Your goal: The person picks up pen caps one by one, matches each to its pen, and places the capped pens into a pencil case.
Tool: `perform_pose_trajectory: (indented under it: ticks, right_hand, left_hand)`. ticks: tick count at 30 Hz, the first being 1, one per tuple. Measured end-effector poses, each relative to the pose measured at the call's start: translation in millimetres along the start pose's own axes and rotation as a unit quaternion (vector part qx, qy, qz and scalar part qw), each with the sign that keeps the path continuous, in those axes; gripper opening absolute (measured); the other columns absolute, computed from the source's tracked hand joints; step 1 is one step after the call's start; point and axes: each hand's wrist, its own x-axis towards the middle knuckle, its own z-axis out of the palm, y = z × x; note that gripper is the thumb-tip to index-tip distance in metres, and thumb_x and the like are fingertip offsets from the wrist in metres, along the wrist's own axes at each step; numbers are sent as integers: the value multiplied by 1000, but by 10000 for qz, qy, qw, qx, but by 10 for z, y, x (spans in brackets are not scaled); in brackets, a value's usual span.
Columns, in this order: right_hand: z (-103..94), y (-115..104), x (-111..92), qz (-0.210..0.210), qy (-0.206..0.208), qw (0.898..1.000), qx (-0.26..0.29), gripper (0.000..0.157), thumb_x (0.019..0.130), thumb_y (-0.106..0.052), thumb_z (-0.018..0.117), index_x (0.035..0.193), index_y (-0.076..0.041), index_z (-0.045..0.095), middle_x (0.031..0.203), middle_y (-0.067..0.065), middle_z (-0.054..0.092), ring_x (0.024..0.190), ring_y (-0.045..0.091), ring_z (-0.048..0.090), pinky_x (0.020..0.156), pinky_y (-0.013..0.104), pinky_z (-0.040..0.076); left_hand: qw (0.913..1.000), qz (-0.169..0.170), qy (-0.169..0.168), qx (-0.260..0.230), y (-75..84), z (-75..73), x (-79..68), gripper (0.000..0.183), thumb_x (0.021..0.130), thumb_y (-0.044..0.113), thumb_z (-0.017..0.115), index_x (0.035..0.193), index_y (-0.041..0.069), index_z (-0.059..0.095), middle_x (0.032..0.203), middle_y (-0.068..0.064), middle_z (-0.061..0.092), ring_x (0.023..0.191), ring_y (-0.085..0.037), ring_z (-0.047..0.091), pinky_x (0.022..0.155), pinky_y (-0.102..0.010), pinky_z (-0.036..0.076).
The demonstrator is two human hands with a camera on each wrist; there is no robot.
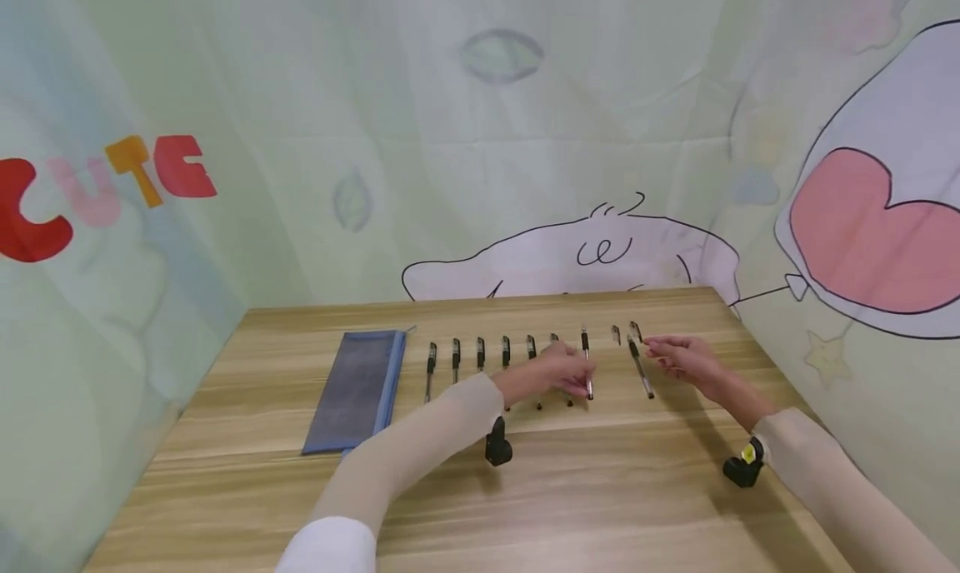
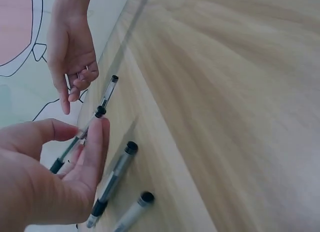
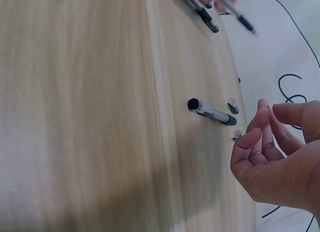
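Observation:
My left hand pinches a clear-barrelled, black-gripped gel pen between thumb and fingers, tip toward the wall. In the left wrist view, this pen is raised at a slant over the table. Two loose black pen caps, a left one and a right one, lie near the table's back. An uncapped pen lies just in front of the right cap. Beside that cap hovers my right hand, its fingers loosely bent, holding nothing. The right wrist view shows the same relaxed hand.
Several capped black pens lie in a row left of the held pen, some partly hidden by my left arm. Farther left is a blue-edged mesh zip pouch. A printed curtain hangs behind the wooden table.

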Motion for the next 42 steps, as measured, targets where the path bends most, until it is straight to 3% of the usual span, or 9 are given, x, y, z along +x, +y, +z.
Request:
perform_pose_trajectory:
  ticks: [9,13,17,19,21,23,26,36,42]
  right_hand:
    - [38,-51,174,-273,-39,9962,-831,48,107,-21,53,139,14,51,93,-14,70,79,1,58,65,18,49]
    - [68,-90,213,-317,-61,9946,-985,47,106,-19,54,137,17,51,94,-12,74,79,0,62,66,19,52]
    - [117,-163,270,-594,51,9900,-1278,44,105,-16,55,132,20,54,95,2,78,73,0,61,62,20,51]
    - [152,-208,318,-834,187,9791,-1847,40,104,-14,57,127,19,59,97,15,78,72,4,62,60,21,51]
    - [179,-228,397,-1162,386,9587,-2566,35,102,-13,59,120,17,64,100,24,76,74,11,66,61,24,53]
    - [204,-235,482,-1449,649,9332,-3224,31,100,-11,60,114,15,69,104,28,75,78,21,70,65,29,57]
    - [246,-212,607,-1634,932,9122,-3639,27,96,-11,63,108,13,72,102,28,75,85,32,71,70,36,59]
    - [378,-197,743,-1112,950,9073,-3942,28,93,-18,71,101,9,75,99,26,76,71,22,63,55,27,46]
    - [471,-233,774,-1510,1143,9085,-3726,29,95,-16,69,105,11,74,103,28,75,85,37,70,66,38,55]
  left_hand:
    - [9975,620,11,-338,-203,-402,-331,32,90,3,65,122,-4,65,87,-10,72,68,-14,67,70,-26,64]
    - [9971,640,40,-419,-280,-565,-515,35,91,3,65,124,-4,62,89,-10,72,70,-14,67,69,-24,64]
    - [9974,569,13,-443,-349,-692,-668,36,91,4,65,125,-5,60,87,-6,69,71,-14,67,70,-25,63]
    - [9973,559,-8,-476,-383,-740,-730,34,91,4,65,123,-5,60,86,-5,68,69,-14,66,68,-24,63]
    - [9970,591,-46,-489,-417,-785,-776,35,91,4,66,124,-6,59,85,-5,68,68,-14,66,66,-24,63]
    - [9968,614,-77,-506,-451,-824,-804,36,91,4,66,125,-8,58,84,-5,68,67,-13,66,65,-22,62]
    - [9968,666,-139,-429,-494,-874,-832,40,93,5,66,129,-9,56,83,-4,68,68,-13,66,65,-22,62]
    - [9963,765,-111,-365,-556,-902,-942,38,94,6,66,128,-8,57,88,-7,72,67,-12,67,69,-27,64]
    - [9955,811,-2,-500,-538,-892,-946,38,94,4,65,128,-10,55,86,-5,71,67,-12,66,65,-25,63]
